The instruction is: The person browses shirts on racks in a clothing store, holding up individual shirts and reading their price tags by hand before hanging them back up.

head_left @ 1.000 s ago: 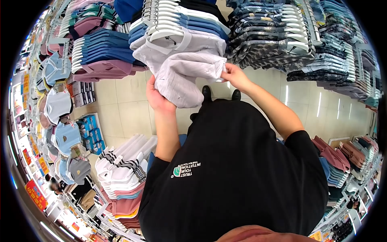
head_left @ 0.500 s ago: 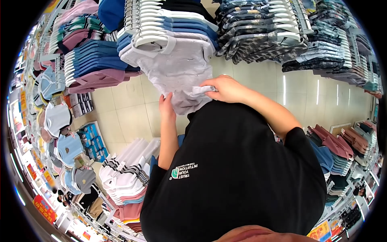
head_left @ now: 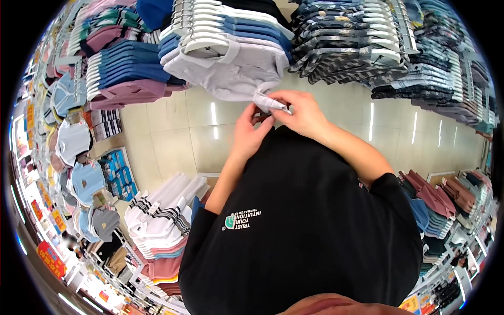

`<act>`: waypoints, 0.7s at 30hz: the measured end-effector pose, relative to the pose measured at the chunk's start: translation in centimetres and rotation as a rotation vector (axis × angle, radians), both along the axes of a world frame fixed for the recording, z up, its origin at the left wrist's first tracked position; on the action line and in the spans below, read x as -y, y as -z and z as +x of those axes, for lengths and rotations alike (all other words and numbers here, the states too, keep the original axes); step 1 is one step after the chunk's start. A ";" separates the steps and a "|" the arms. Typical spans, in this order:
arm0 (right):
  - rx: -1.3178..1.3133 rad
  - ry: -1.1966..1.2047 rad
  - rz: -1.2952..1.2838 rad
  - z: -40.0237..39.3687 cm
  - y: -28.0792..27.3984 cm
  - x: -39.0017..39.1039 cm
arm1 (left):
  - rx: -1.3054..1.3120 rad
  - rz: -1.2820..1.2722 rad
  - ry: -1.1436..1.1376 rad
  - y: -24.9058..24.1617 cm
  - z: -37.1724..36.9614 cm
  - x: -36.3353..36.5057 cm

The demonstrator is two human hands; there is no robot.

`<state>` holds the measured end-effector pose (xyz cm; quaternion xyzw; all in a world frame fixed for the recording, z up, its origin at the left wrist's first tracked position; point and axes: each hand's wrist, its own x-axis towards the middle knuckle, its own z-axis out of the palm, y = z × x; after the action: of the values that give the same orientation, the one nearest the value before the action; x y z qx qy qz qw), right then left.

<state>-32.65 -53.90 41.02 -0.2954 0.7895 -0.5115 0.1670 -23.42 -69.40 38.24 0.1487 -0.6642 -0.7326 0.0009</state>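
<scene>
A pale lilac-grey collared shirt [head_left: 231, 76] hangs on a white hanger at the front of the middle rack, its lower part gathered toward me. My right hand [head_left: 303, 112] is closed on a narrow folded part of the shirt, pinched between thumb and fingers. Close beside it, my left hand [head_left: 252, 131] is curled at the same bunched fabric, thumb and fingers closed around its lower end. Part of the cloth between the two hands is hidden by my fingers.
Blue shirts [head_left: 128, 63] and a mauve shirt [head_left: 134, 93] hang to the left, camouflage-patterned shirts [head_left: 346, 52] to the right. White striped shirts [head_left: 163, 215] hang at lower left, near blue boxes [head_left: 118, 173]. Pale floor tiles [head_left: 168, 136] lie below.
My left hand has moved right and up, meeting my right hand at the fabric. The shirt's lower part, previously hanging spread out, is now gathered and bunched up.
</scene>
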 end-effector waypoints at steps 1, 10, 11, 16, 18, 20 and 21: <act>0.058 0.034 -0.032 0.0 -0.2 0.0 | -0.014 0.071 0.013 0.0 -0.4 -0.3; 0.616 0.001 -0.447 0.3 -0.4 -1.6 | 0.043 0.232 -0.047 -1.4 -2.6 -0.2; 0.617 0.003 -0.447 0.3 -0.3 -1.6 | 0.078 0.216 -0.039 -1.1 -2.7 0.1; 0.800 0.088 -0.573 0.2 0.9 -2.4 | 0.043 0.483 -0.073 -1.1 -2.7 0.6; 0.733 0.158 -0.568 0.4 1.0 -2.3 | 0.064 0.496 -0.059 -1.1 -2.8 0.6; 0.665 0.220 -0.563 0.5 0.8 -2.3 | 0.068 0.458 -0.028 -0.9 -2.7 0.7; 0.330 0.184 -0.462 0.5 0.4 -2.4 | 0.069 0.457 -0.027 -0.6 -2.6 0.8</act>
<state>-32.19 -51.45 40.66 -0.1657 0.6377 -0.7318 0.1743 -26.06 -70.21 38.89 0.1788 -0.4787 -0.8584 -0.0455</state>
